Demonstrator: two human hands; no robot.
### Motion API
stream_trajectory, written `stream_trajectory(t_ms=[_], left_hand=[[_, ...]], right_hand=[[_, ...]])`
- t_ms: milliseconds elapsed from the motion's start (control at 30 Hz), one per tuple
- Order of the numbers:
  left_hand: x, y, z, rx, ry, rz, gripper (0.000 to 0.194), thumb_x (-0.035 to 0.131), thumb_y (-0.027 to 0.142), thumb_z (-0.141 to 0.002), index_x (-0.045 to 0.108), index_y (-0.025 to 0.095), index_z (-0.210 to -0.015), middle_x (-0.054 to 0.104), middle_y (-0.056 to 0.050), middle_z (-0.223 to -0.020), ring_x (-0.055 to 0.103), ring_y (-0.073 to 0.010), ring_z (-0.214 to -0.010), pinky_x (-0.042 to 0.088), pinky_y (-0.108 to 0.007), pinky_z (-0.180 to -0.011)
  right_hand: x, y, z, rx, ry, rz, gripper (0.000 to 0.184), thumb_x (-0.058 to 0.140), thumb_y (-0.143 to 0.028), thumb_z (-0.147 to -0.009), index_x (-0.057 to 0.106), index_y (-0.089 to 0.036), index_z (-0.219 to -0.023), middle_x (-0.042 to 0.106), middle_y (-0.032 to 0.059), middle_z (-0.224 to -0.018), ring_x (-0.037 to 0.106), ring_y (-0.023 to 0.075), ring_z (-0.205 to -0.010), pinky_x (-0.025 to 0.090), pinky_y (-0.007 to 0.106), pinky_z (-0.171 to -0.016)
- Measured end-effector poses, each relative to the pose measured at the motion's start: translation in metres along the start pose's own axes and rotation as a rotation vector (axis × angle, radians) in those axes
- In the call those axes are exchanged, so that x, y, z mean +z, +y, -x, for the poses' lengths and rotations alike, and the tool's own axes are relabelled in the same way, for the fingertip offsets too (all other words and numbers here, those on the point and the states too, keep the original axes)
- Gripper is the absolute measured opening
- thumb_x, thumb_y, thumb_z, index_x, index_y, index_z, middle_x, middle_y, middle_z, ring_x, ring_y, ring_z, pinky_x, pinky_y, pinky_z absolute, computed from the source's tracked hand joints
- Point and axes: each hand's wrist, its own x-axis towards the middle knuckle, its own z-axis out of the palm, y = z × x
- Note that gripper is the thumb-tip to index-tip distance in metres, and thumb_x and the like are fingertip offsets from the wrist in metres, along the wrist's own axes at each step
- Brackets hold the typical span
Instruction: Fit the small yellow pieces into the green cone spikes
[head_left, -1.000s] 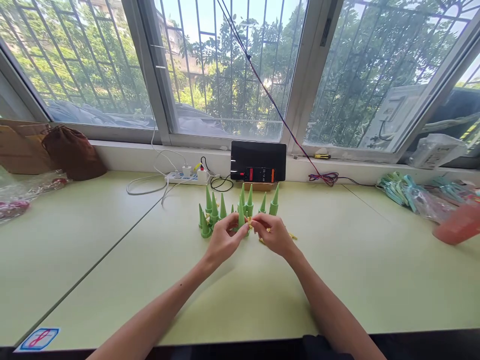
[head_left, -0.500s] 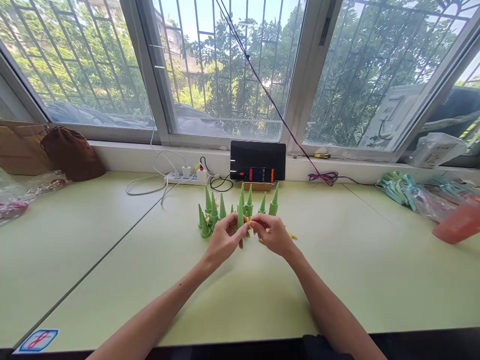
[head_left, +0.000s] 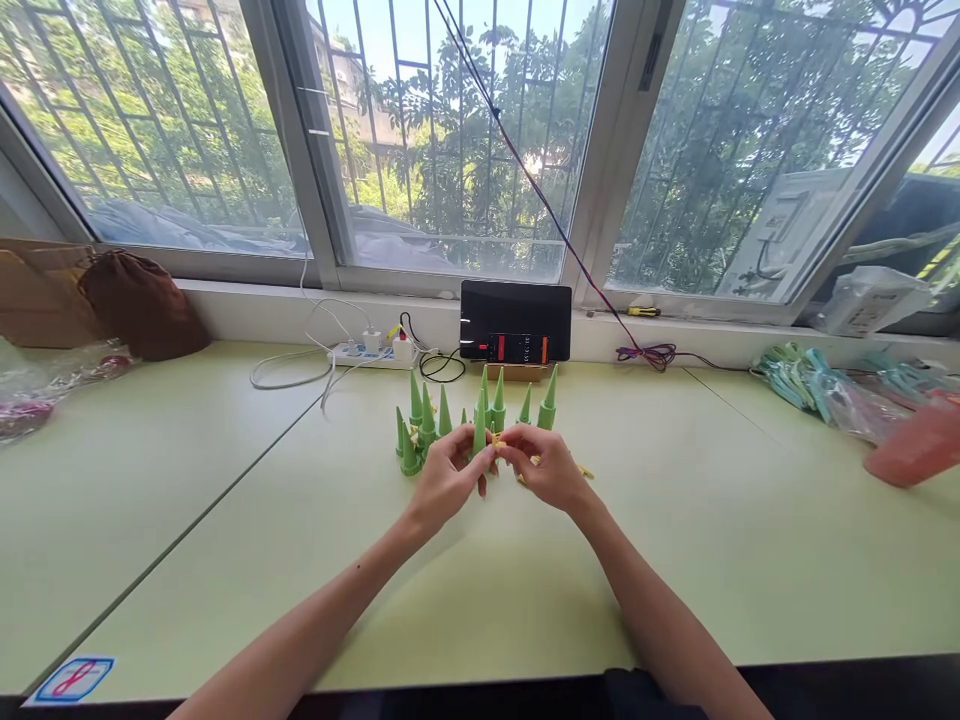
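Your two hands meet at the middle of the worktop (head_left: 600, 570), fingers drawn narrow. Your left hand (head_left: 446, 475) holds a green cone (head_left: 480, 415) between thumb and fingers; the cone stands nearly upright, tip pointing up, its lower part hidden by your thumb. Your right hand (head_left: 547, 465) pinches a small yellow piece (head_left: 498, 441), just to the right of the held cone, where the fingertips of both hands come close together. Whether the piece touches the cone cannot be told.

Beyond your hands and to their left stand further green cones (head_left: 427, 415), upright and of unequal height, some on wider round bases. More yellow pieces (head_left: 586, 472) lie just right of your right hand, partly hidden by it.

On the far side of the worktop, a black screen (head_left: 517, 303) leans upright, with a phone (head_left: 523, 349) in front of it; to their left is a white power strip (head_left: 384, 357) with plugs and cables. At far left sits a brown bag (head_left: 146, 305); at the right, a red container (head_left: 911, 445). A marked label (head_left: 75, 680) lies at the near left corner.
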Motion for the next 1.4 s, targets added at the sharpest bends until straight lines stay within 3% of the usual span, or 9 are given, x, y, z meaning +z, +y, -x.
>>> stream_trajectory(t_ms=[233,633,967,1400], left_hand=[[0.0005,0.0016,-0.0003,-0.009,-0.011,0.008,0.028,0.067,0.04,-0.082,0.061,0.015,-0.092,0.06,-0.003,-0.076,0.06,-0.0149,-0.067,0.051,-0.022,-0.045],[0.0016,0.0015,-0.0005,0.013,-0.035,-0.011,0.028,0.067,0.04,-0.082,0.062,0.015,-0.092,0.06,-0.002,-0.074,0.06,-0.0142,-0.065,0.051,-0.023,-0.046],[0.0017,0.0075,0.0003,-0.012,-0.007,0.022,0.027,0.068,0.04,-0.081,0.062,0.015,-0.091,0.062,-0.003,-0.076,0.059,-0.0126,-0.061,0.05,-0.023,-0.046],[0.0019,0.003,0.0,-0.002,-0.027,-0.012,0.026,0.068,0.039,-0.082,0.061,0.015,-0.09,0.06,-0.001,-0.073,0.058,-0.0122,-0.06,0.05,-0.022,-0.044]], right_hand=[[-0.0008,-0.0006,-0.0001,0.014,-0.037,-0.025,0.02,0.054,-0.037,-0.093,0.061,-0.019,-0.086,0.062,0.0004,-0.072,0.051,0.0113,-0.057,0.043,0.024,-0.054],[-0.0033,-0.0046,0.0012,0.029,-0.072,0.094,0.035,0.044,-0.036,-0.096,0.054,-0.019,-0.068,0.046,-0.0027,-0.058,0.037,0.0096,-0.05,0.031,0.022,-0.048],[-0.0002,-0.0021,0.0011,0.031,-0.047,-0.06,0.025,0.052,-0.045,-0.093,0.056,-0.02,-0.092,0.06,0.0001,-0.072,0.05,0.0116,-0.056,0.043,0.025,-0.054],[-0.0026,-0.0031,0.0011,0.025,-0.082,0.057,0.023,0.044,-0.032,-0.095,0.05,-0.021,-0.076,0.046,-0.0043,-0.061,0.038,0.0095,-0.051,0.031,0.022,-0.05]])
